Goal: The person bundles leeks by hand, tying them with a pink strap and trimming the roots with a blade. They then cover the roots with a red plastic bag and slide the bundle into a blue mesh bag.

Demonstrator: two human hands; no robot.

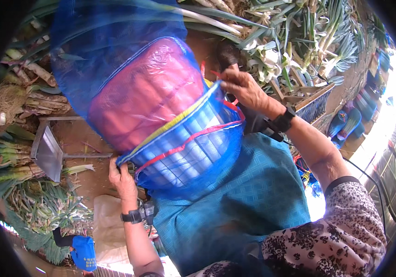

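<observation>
A bundle of leeks, white stalks (pixel 180 155) showing, lies in a blue mesh bag (pixel 187 190) at the centre, above my teal apron (pixel 253 194). Red plastic film (pixel 149 83) covers the upper part of the load under the mesh. Across it runs the bag's blue-and-white rim with a yellow band. My left hand (pixel 123 178) pinches the rim's lower-left end between thumb and fingers. At its upper-right end is my right hand (pixel 241 86), fingers bent at the rim; their exact grip is hard to tell. A red tape crosses the stalks.
Loose leeks (pixel 288 45) are heaped at top right and leek bundles (pixel 21 152) lie at left. A metal stand (pixel 51 152) is left of my left hand. A wooden-framed crate (pixel 313 102) stands at right. Another person in a blue vest (pixel 84 252) is at lower left.
</observation>
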